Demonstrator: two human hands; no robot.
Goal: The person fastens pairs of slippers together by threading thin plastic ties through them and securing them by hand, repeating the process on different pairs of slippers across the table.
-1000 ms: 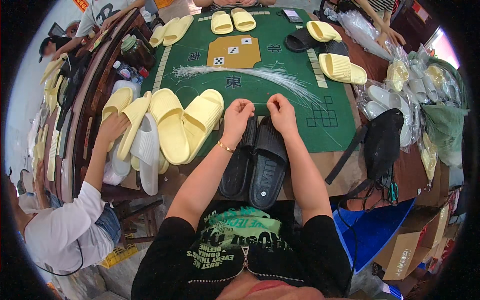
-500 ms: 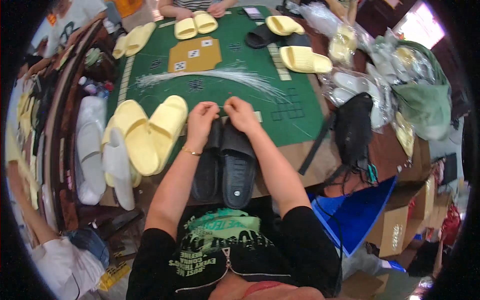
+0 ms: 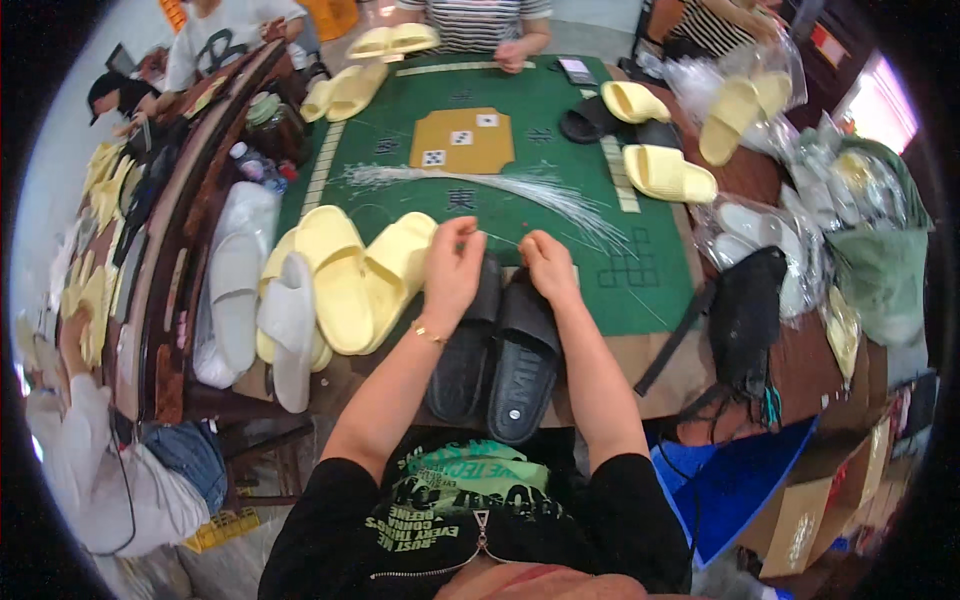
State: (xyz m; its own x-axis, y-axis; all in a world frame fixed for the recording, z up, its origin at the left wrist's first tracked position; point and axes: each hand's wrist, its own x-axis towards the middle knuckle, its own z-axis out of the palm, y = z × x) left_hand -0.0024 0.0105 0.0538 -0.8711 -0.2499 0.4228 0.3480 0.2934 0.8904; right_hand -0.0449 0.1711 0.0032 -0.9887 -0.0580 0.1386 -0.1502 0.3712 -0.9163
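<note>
A pair of black slide slippers [image 3: 522,385] lies at the table's near edge, toes pointing away from me. Over their toe ends, my left hand [image 3: 455,268] and my right hand [image 3: 549,266] are closed, fingertips pinched. A thin whitish plastic strand [image 3: 500,239] stretches between them, faint against the green top. Just beyond my fingers a loose bundle of similar strands [image 3: 490,183] fans out to the right. To the left of my left hand are several pale yellow slippers [image 3: 343,285], with a grey slipper [image 3: 290,335] leaning against them.
The green-topped table [image 3: 590,285] bears a tan panel [image 3: 445,137], more yellow slippers [image 3: 668,175] and a phone [image 3: 577,70]. A black bag [image 3: 745,310] and bagged slippers [image 3: 760,235] crowd the right. Across the table sits a person in a striped top [image 3: 470,25].
My view has shifted, so the table and my arms appear farther right and lower. My hands have moved slightly apart, with the strand drawn between them. The person opposite has lowered one hand.
</note>
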